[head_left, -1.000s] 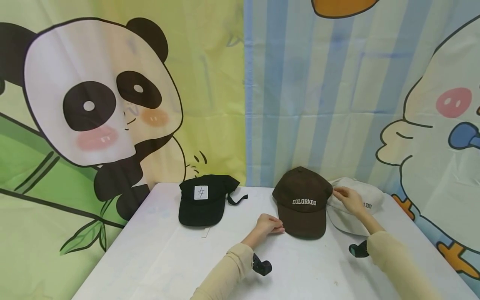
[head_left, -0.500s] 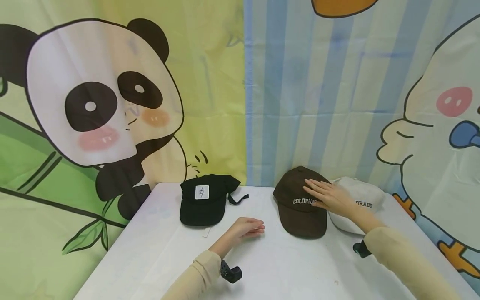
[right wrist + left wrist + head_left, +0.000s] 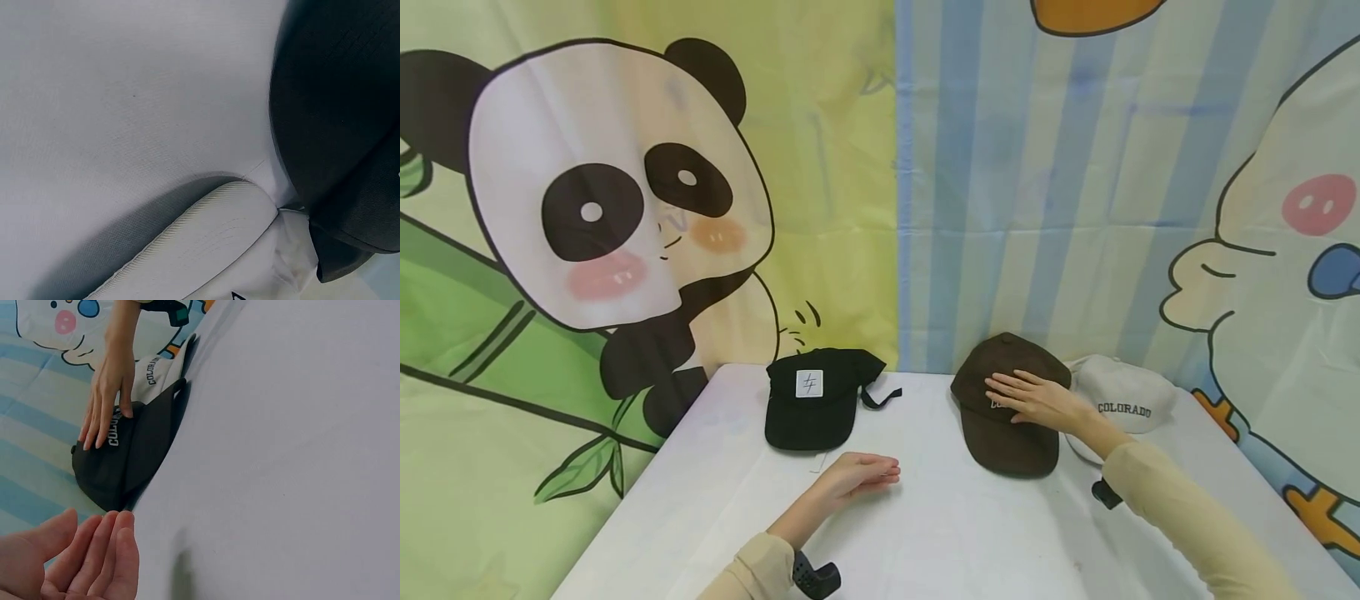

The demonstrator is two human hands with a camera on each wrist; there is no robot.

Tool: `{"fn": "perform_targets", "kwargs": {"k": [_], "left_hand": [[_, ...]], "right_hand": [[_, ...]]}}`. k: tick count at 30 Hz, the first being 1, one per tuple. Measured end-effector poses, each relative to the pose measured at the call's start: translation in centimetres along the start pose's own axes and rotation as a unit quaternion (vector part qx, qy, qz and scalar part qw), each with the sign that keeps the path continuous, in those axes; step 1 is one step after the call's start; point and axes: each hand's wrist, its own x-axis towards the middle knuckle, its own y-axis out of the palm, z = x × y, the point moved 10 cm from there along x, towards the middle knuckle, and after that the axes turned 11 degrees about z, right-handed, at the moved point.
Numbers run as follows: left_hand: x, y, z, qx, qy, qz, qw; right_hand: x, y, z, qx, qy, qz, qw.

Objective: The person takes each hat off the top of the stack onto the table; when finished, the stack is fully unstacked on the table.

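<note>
A brown cap (image 3: 1011, 446) lettered COLORADO stands upright on the right part of the table, brim toward me. Flat across its front lies my right hand (image 3: 1037, 400), fingers straight, covering most of the lettering; whether it presses cannot be told. Beside and partly behind it sits an off-white cap (image 3: 1138, 392) with the same word. My left hand (image 3: 853, 477) hovers over the table between the caps, fingers extended together, holding nothing. In the left wrist view its thumb and fingers (image 3: 119, 550) stand apart. The right wrist view shows the brown cap's brim (image 3: 337, 112), with no hand visible.
A black cap (image 3: 808, 425) with a white patch stands at the back left, its strap (image 3: 880, 400) trailing right and a tag below its brim. The white table (image 3: 940, 517) ends against a printed cartoon curtain (image 3: 827, 208) behind the caps.
My left hand has left the brown cap's brim and moved left, toward me. My right hand has gone from the brown cap's right side onto its front, fingers straightened. The caps stay put.
</note>
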Motion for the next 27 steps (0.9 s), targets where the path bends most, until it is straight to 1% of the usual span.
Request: {"fn": "perform_targets", "kwargs": {"k": [4, 7, 14, 19, 21, 23, 25, 27], "left_hand": [[-0.7, -0.5, 0.3, -0.018, 0.005, 0.000, 0.9998], [-1.1, -0.7, 0.2, -0.024, 0.011, 0.001, 0.9997], [-1.5, -0.9, 0.0, -0.032, 0.017, 0.001, 0.9993], [-2.0, -1.7, -0.1, -0.037, 0.024, -0.007, 0.9990], [-2.2, -2.2, -0.1, -0.040, 0.030, -0.012, 0.9987], [-2.5, -2.6, -0.3, -0.039, 0.038, -0.016, 0.9984], [-2.8, -3.1, -0.5, -0.040, 0.043, -0.021, 0.9981], [-3.1, -3.6, -0.8, -0.036, 0.044, -0.027, 0.9980]], "right_hand": [[0.0, 0.4, -0.2, -0.006, 0.002, -0.003, 1.0000], [0.0, 0.7, -0.3, -0.014, 0.005, -0.006, 0.9999], [-0.1, 1.2, -0.7, -0.026, 0.021, -0.018, 0.9993], [-0.1, 1.2, -1.1, -0.012, 0.034, -0.032, 0.9988], [-0.1, 1.2, -1.2, -0.008, 0.038, -0.033, 0.9987], [0.1, 1.0, -1.3, -0.006, 0.041, -0.025, 0.9988], [0.4, 0.6, -1.5, 0.015, 0.051, -0.011, 0.9985], [0.9, 0.0, -2.0, 0.055, 0.070, 0.000, 0.9960]]}}
